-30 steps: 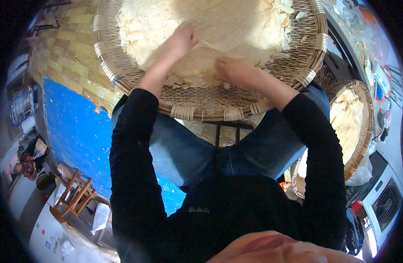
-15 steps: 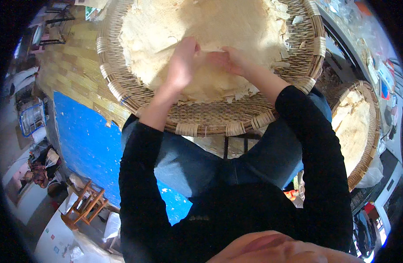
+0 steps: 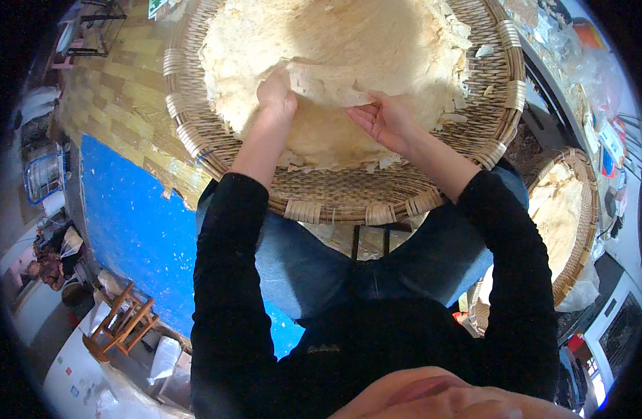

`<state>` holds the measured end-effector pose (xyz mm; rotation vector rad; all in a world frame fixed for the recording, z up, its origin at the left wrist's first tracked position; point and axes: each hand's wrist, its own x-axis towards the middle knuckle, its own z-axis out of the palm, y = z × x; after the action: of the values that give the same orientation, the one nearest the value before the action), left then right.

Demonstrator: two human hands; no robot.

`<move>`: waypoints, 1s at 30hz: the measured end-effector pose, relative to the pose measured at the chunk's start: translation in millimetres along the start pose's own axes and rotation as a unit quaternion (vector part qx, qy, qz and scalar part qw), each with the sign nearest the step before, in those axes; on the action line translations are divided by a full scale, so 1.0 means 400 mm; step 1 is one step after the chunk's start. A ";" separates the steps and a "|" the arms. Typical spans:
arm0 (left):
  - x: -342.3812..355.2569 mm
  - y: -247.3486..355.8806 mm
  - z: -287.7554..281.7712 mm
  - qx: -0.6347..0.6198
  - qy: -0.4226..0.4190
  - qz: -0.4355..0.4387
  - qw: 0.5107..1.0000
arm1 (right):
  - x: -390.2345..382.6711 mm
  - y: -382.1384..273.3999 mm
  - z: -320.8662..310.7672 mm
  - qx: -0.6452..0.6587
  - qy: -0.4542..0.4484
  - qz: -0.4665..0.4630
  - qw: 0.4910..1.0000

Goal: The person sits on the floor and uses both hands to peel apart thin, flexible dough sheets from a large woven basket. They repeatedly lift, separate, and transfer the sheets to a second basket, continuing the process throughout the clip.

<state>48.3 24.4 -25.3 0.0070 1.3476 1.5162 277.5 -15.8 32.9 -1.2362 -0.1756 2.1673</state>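
Note:
A wide round woven wicker tray [image 3: 345,192] rests over my jeans-clad thighs, holding a stack of thin cream-coloured sheets [image 3: 321,38] with ragged, flaky edges. The top sheet's near edge is lifted between my hands. My left hand [image 3: 275,94] is closed on that lifted edge at the left, its fingertips partly hidden. My right hand [image 3: 380,119] is palm up at the right, thumb and fingers pinching the same lifted edge.
A smaller wicker basket [image 3: 580,244] of similar sheets stands at my right beside a cluttered surface [image 3: 600,91]. At my left are a blue floor patch [image 3: 132,223], wood-pattern flooring [image 3: 111,84], a wooden stool [image 3: 125,321] and a metal rack [image 3: 90,35].
My left hand moved down from higher on the sheets, then up and leftward again, drawing the sheet's edge up. My right hand went from fingers down to palm up, holding that edge.

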 end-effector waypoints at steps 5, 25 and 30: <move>-0.135 0.083 0.074 0.015 -0.089 0.113 0.990 | 0.080 -0.022 -0.080 0.086 0.000 0.018 0.996; -0.234 0.260 0.154 -0.011 -0.215 0.117 0.969 | 0.115 -0.158 -0.056 0.059 -0.023 -0.121 0.991; -0.180 0.272 0.121 -0.146 -0.185 0.034 0.971 | 0.251 -0.270 -0.093 0.089 0.048 -0.119 0.988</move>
<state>36.5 31.7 113.1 0.1436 0.8292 1.6629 320.7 121.4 -17.3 -1.1522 -0.0835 1.8717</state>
